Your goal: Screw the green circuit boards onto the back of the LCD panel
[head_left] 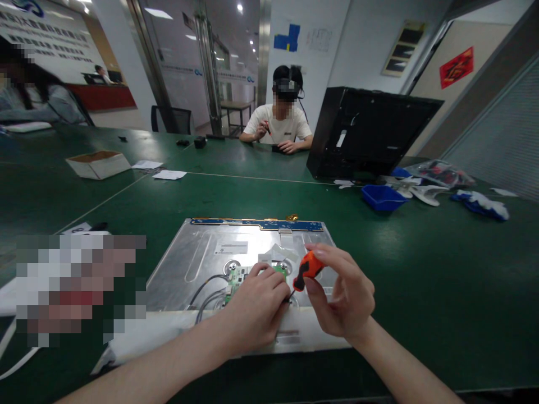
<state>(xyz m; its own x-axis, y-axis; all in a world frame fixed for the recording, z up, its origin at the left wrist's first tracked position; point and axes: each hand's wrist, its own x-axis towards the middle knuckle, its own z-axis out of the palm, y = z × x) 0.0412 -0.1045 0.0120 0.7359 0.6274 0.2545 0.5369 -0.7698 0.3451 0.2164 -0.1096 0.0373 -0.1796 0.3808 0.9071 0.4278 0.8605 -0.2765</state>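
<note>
Green work table, with a bare metal display panel lying flat near the front edge, blue strip along its far side. Small green circuit board on the panel's near half, grey cables curving off to its left. Left hand curled down beside the board, fingertips on the panel at the screwdriver's tip; whether it pinches anything cannot be told. Right hand closed around an orange-handled screwdriver, shaft slanting down and left to the panel. Further back: blue tray, black monitor housing, open cardboard box, and a seated person working across the table.
</note>
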